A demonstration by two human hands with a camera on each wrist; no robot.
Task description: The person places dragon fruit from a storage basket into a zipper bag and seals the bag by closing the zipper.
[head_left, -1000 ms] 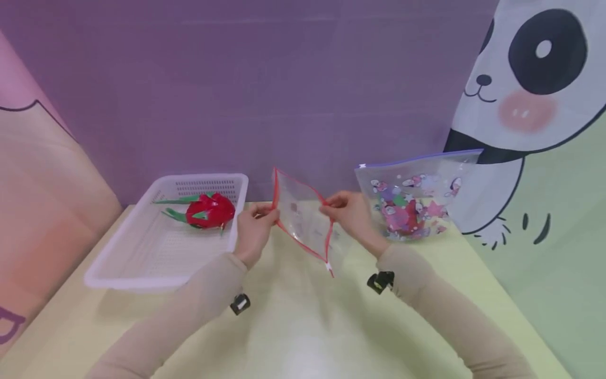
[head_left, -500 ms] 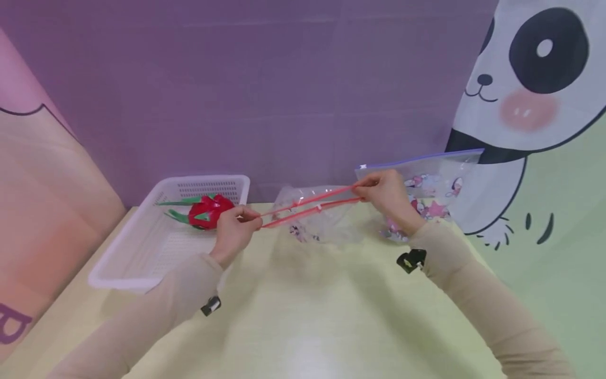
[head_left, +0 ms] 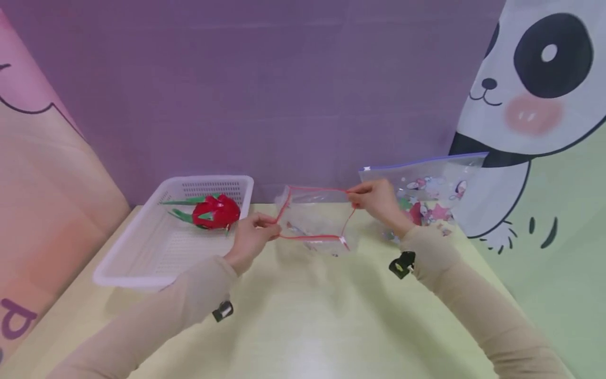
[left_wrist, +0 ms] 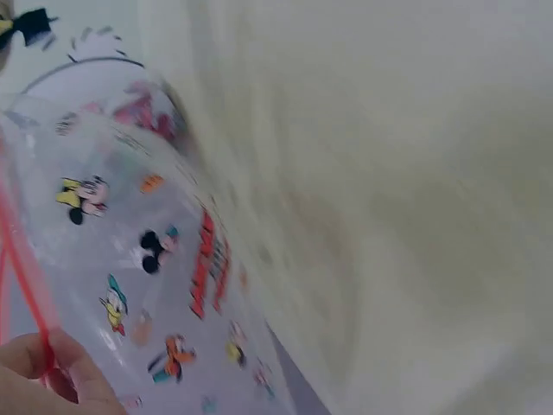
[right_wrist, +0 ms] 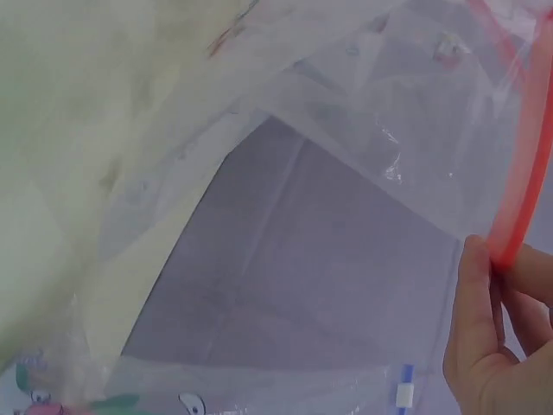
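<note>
A clear zip bag [head_left: 314, 213] with a red rim hangs between both hands, its mouth spread into a wide four-sided opening. My left hand [head_left: 254, 237] pinches the red rim at the left. At the far right corner of the mouth, my right hand [head_left: 379, 202] pinches the rim between thumb and finger. A white slider [head_left: 343, 240] sits at the near right corner. Small cartoon figures are printed on the bag, plain in the left wrist view, where the red rim [left_wrist: 24, 268] runs into the pinching fingers [left_wrist: 65, 367].
At the left stands a white plastic basket [head_left: 128, 263] with a red dragon fruit [head_left: 216, 211] with green leaf tips in it. Behind my right hand, a clear bag with a blue zip [head_left: 426, 160] stands upright, holding colourful pieces. A purple cloth [head_left: 303, 95] hangs behind the table [head_left: 303, 326].
The hands pulled apart and stretched the bag's mouth into a narrow slit, then came slightly closer, and the mouth now gapes wide. Both hands kept hold of the rim.
</note>
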